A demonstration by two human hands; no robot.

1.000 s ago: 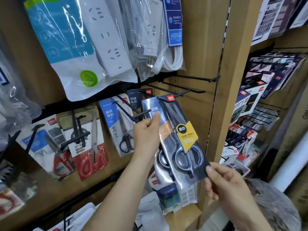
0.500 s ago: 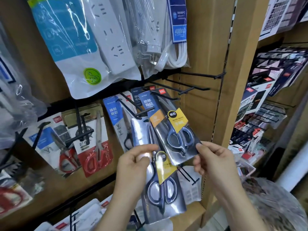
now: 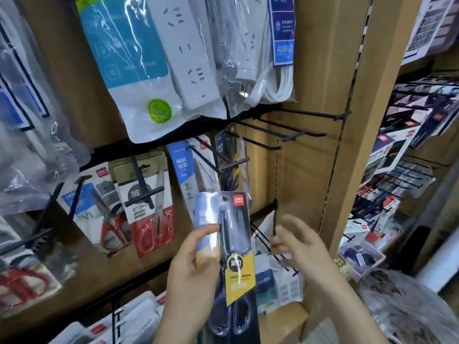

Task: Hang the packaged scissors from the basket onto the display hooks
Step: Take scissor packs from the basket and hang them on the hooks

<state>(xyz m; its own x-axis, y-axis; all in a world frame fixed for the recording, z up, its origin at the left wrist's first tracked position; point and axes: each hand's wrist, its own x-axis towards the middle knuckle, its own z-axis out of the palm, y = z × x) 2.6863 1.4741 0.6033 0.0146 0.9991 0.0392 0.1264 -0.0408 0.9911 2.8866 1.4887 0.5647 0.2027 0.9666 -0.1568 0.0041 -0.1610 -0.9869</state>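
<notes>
My left hand (image 3: 192, 266) grips a packaged pair of black scissors (image 3: 233, 259) with a yellow label, upright in front of the shelf. Just to its right my right hand (image 3: 298, 244) hovers with loosely spread fingers, holding nothing. Above, another pack of the same scissors (image 3: 232, 160) hangs on a black display hook (image 3: 221, 155). Bare black hooks (image 3: 285, 131) jut out to the right of it. No basket shows.
Red-handled scissors packs (image 3: 146, 207) and a blue-carded pack (image 3: 188, 170) hang to the left. Bagged power strips (image 3: 173, 60) hang above. A wooden upright (image 3: 347, 145) borders the panel, with more stock on racks at the right. Boxed goods lie on the lower shelf.
The pack that my right hand held now hangs on the hook and that hand has let go. My left hand has raised the second scissors pack.
</notes>
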